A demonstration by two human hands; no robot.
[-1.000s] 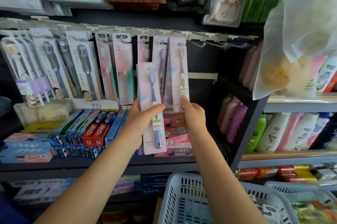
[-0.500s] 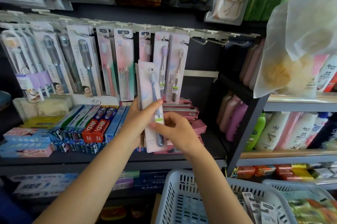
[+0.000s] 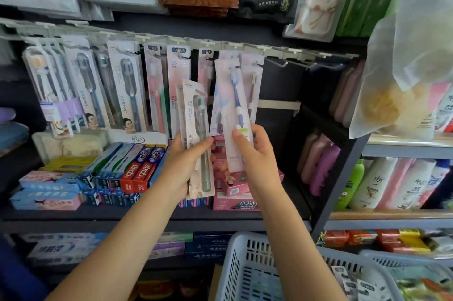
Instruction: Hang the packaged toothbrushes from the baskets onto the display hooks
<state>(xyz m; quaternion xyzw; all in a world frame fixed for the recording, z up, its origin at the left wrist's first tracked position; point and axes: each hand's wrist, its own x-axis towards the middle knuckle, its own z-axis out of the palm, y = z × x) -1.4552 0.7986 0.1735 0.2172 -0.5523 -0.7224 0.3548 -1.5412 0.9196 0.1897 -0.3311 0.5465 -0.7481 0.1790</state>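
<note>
Head view: right hand [image 3: 257, 153] now grips blue toothbrush pack [image 3: 232, 109], raised; left hand [image 3: 183, 166] grips green-brush pack [image 3: 197, 139].

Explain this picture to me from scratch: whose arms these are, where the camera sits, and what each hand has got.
No machine here: a person wears a camera on the head, looking down at their own bare arms in a shop aisle. The left hand grips a green toothbrush pack. The right hand pinches a blue toothbrush pack in its fingers, lifted toward the display hooks, some of them bare. Toothpaste boxes lie on the shelf below, and a white basket sits at the bottom.
</note>
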